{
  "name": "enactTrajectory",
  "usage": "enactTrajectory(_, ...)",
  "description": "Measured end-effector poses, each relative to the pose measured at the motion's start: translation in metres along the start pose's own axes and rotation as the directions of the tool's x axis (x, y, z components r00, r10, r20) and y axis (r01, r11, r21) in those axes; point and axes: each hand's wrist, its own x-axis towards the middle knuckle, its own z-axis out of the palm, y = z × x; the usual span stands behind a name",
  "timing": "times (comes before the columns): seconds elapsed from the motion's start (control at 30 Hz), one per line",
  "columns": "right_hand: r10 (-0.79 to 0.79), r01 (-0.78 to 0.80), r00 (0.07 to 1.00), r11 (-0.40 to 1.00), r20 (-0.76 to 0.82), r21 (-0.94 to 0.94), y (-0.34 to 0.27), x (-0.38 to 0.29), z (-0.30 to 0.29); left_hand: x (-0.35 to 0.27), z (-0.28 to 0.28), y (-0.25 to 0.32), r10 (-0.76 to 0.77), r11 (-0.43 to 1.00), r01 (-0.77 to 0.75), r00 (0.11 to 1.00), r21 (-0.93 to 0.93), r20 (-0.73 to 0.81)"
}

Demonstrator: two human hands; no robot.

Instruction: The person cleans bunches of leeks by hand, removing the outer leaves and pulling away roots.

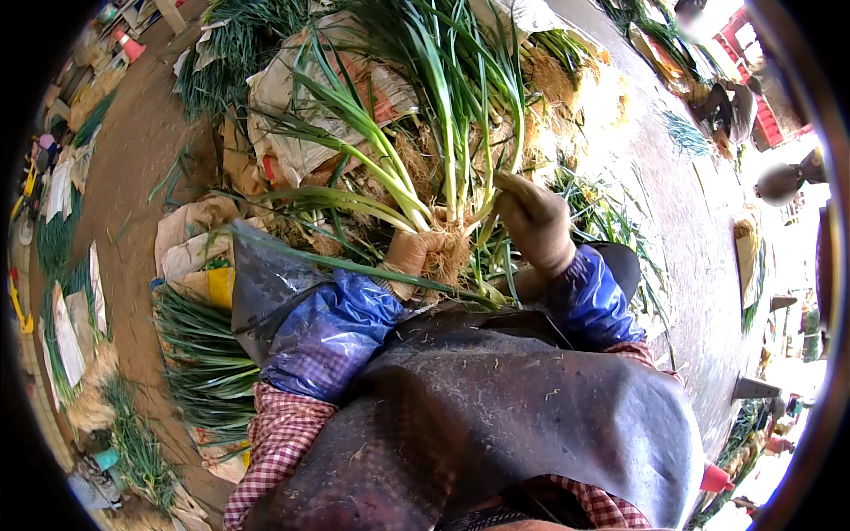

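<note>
A clump of green onions (453, 176) fans out before me, with pale stalks and tangled brown roots (446, 259). Around its root end, my gloved left hand (410, 255) is closed, holding the stalks upright and splayed. My gloved right hand (536, 222) is at the clump's right side, fingers bent toward an outer stalk. Whether those fingers grip the stalk is hidden. Below the hands, a loose long leaf (358, 265) crosses my left wrist. Blue plastic sleeve covers and a dark apron (465, 398) cover my arms and lap.
Piled green onions with roots (558, 99) and a woven sack (312, 99) lie just beyond the clump. Another bundle (206, 352) rests at my left. Stripped leaves (611, 219) litter the floor at right. Farther right, a person (734, 109) bends low. An orange cone (128, 45) stands far left.
</note>
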Motion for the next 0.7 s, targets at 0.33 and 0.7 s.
enactTrajectory(0.33, 0.723, -0.212, 0.690, 0.230, -0.021, 0.950, 0.055, 0.021, -0.010, 0.000, -0.010, 0.002, -0.059, 0.944, 0.128, 0.972, -0.305, 0.227)
enactTrajectory(0.7, 0.181, -0.485, 0.706, -0.581, 0.685, 0.653, 0.015, 0.033, 0.087, 0.003, -0.015, -0.025, -0.132, 0.880, 0.298, 0.901, -0.370, 0.413)
